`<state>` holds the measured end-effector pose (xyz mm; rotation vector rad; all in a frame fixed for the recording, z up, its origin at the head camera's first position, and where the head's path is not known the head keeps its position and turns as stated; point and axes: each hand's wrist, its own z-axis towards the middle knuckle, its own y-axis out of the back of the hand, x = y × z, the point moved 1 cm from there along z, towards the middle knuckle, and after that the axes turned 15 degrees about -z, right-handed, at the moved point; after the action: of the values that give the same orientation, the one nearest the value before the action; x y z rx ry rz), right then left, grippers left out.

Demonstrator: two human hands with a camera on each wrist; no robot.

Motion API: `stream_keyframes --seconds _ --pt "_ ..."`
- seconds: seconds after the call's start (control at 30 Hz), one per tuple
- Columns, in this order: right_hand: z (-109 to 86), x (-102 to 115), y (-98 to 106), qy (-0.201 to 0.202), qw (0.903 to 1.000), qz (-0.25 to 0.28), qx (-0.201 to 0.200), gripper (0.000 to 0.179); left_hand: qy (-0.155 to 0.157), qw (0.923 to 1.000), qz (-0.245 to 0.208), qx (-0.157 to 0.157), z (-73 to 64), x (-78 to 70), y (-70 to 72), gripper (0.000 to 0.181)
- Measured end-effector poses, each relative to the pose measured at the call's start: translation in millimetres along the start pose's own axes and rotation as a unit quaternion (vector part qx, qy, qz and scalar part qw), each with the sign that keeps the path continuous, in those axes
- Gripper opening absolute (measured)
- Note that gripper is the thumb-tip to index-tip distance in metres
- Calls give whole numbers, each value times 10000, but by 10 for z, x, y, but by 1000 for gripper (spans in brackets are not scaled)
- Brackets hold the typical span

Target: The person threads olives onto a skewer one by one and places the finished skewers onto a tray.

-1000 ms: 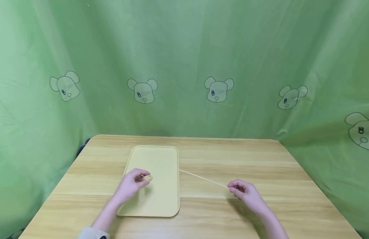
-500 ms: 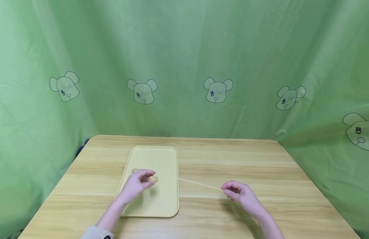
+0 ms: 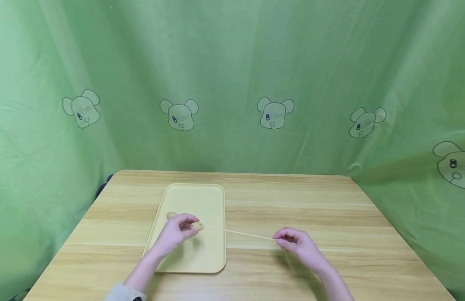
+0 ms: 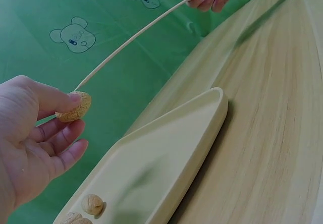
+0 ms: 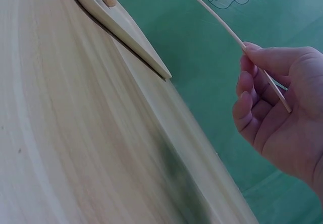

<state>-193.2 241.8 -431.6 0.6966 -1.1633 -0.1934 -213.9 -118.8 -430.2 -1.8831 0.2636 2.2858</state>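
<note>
Over the cream tray [image 3: 196,196], my left hand [image 3: 171,234] pinches a walnut [image 4: 76,107] between thumb and fingers. My right hand [image 3: 298,247], above the table to the right of the tray, grips a thin wooden skewer [image 3: 240,233] near one end. In the right wrist view that end of the skewer [image 5: 275,90] runs back into the palm. The skewer's far tip meets the upper side of the held walnut in the left wrist view, and the stick bows slightly. Other walnuts [image 4: 92,204] lie in the tray, partly behind the left hand in the head view.
The tray stands on the left half of a wood-grain table [image 3: 330,209], its raised rim [image 4: 202,153] all round. A green curtain [image 3: 232,62] with bear-head prints hangs behind and beside the table.
My left hand has moved right with the walnut, uncovering another walnut on the tray. My right hand has shifted left, and the skewer's tip now reaches the held walnut.
</note>
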Motion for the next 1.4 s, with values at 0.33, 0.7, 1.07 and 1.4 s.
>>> stream_keyframes --seconds 0.33,0.7,1.07,1.4 --pt "-10 -24 5 -84 9999 -54 26 19 -60 9998 -139 112 -3 11 -10 31" --pt "-9 -42 -13 -142 9998 106 99 21 -71 9994 -324 36 -22 -3 -62 33" --pt "8 -43 -44 -58 9997 210 78 21 -101 9975 -661 243 -31 -52 -75 31" --pt "47 -49 -82 -177 9993 283 143 22 -98 9966 -774 273 1 -18 -90 29"
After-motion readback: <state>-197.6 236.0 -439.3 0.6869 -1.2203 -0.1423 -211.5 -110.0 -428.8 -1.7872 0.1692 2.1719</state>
